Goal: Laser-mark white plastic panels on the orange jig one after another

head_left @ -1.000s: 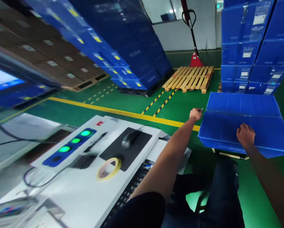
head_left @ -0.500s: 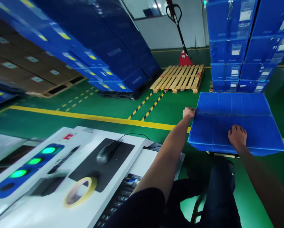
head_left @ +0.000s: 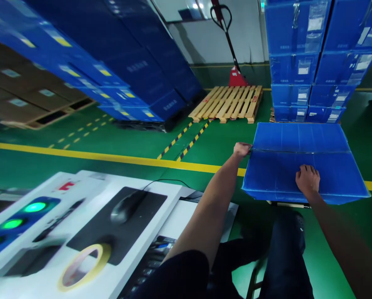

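Hands apart, the left hand (head_left: 242, 149) clamps the end of a folded blue plastic bin (head_left: 298, 137) lying crosswise, ahead and right, as the right hand (head_left: 307, 180) presses flat, nearer its middle.

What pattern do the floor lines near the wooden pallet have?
Black-and-yellow diagonal stripes on the floor lines, shown in the head view.
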### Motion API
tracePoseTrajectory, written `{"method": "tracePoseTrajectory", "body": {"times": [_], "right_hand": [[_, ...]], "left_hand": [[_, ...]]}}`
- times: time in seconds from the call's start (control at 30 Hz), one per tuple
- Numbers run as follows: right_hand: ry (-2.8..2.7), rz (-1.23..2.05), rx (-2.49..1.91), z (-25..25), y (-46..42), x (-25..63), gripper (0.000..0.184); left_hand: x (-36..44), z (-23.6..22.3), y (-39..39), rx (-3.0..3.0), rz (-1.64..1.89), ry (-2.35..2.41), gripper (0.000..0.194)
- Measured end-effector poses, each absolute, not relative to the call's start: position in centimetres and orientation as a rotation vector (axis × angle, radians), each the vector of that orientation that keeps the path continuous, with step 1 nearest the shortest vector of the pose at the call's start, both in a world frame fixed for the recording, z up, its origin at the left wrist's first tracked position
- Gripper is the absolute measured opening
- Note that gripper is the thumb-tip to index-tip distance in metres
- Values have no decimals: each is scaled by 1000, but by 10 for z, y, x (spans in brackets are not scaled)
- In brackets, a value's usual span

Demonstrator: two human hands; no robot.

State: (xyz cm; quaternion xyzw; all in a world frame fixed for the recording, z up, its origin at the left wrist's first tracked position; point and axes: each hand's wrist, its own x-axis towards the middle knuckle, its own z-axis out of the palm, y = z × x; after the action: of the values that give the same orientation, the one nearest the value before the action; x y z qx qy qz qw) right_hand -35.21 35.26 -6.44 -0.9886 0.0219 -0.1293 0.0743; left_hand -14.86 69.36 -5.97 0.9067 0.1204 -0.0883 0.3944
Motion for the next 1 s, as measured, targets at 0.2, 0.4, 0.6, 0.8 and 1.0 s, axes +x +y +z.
{"method": "tracePoseTrajectory", "body": {"times": [0.2, 0.4, 0.6, 0.8, 1.0], "right_hand": [[59, -398, -2981, -65, 352, -352, 39], [59, -411, -2994, -68, 350, -352, 39], [74, -419, -3007, -66, 351, -352, 38], [69, -478, -3010, -64, 352, -355, 31], [65, -539, -3024, -74, 350, -351, 29]], "left_hand": [[-162, -49, 694, 2167, -253, 374, 38], [-174, -38, 700, 2184, -276, 340, 41], [-175, -35, 704, 2283, -345, 267, 34], [-183, -27, 709, 2388, -458, 198, 34], [-199, -16, 715, 2449, -558, 145, 31]]}}
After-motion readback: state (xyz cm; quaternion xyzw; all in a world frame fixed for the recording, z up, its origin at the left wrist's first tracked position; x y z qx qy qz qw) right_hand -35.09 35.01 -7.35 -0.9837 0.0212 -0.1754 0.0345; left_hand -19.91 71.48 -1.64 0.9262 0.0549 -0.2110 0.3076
